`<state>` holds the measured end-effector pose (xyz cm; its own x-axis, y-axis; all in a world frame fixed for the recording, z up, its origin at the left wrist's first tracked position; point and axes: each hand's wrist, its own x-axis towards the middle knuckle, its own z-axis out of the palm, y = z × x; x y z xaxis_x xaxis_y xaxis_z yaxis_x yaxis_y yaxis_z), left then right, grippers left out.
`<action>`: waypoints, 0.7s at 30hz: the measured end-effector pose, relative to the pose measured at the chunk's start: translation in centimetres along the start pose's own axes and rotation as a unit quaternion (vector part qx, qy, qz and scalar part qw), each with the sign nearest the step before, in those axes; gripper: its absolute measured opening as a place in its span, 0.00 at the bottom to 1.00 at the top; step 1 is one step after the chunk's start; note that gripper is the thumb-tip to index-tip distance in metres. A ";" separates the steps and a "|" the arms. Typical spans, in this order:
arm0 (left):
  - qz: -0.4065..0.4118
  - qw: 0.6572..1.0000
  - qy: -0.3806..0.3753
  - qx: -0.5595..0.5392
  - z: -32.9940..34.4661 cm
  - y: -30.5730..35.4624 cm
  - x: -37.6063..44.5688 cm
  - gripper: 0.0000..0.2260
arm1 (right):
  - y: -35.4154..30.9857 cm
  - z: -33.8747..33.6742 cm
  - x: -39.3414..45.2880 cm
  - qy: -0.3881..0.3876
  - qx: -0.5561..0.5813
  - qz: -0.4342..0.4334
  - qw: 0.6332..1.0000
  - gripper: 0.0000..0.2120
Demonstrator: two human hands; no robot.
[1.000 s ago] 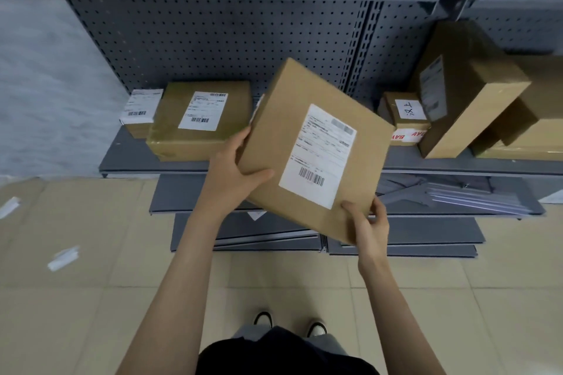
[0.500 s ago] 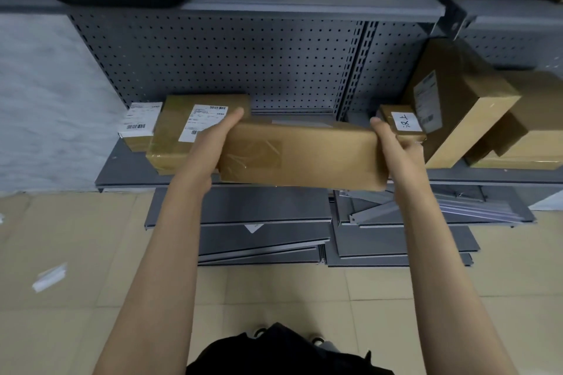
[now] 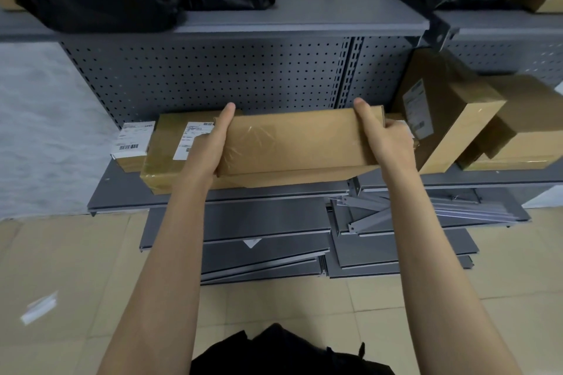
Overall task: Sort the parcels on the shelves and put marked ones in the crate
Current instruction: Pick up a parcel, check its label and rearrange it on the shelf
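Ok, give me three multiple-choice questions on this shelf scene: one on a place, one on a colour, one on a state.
1. Where is the held parcel?
A. over the lower shelf
B. on the floor
C. on the top shelf

2. What colour are the bags up top?
A. white
B. black
C. blue

3. How is the parcel held?
A. left hand only
B. right hand only
C. both hands

Answers: 1 A, it hovers above that shelf; 2 B, they are glossy black; 3 C, one hand grips each end.

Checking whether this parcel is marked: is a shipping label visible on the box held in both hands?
No: the held box shows only plain cardboard and clear tape between the left hand and right hand.
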<state>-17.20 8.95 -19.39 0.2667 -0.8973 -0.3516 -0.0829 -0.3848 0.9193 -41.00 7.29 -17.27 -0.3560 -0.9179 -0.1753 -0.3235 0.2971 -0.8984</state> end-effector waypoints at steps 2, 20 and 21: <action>0.000 1.000 0.002 0.006 -0.1 -0.1 0.5 0.36 | 0.6 0.4 0.6 -0.014 0.011 0.008 1.000 0.24; 0.063 0.994 -0.068 0.053 0.5 -2.5 4.5 0.28 | 4.6 1.6 4.0 -0.054 -0.012 -0.039 0.998 0.45; 0.062 0.994 -0.068 0.059 0.7 -3.3 4.8 0.29 | 5.5 1.8 4.1 -0.060 -0.014 -0.035 0.997 0.48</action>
<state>-16.33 5.73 -24.22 0.1157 -0.9571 -0.2657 -0.2212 -0.2857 0.9325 -42.63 4.70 -23.67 -0.2250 -0.9611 -0.1600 -0.3695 0.2361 -0.8987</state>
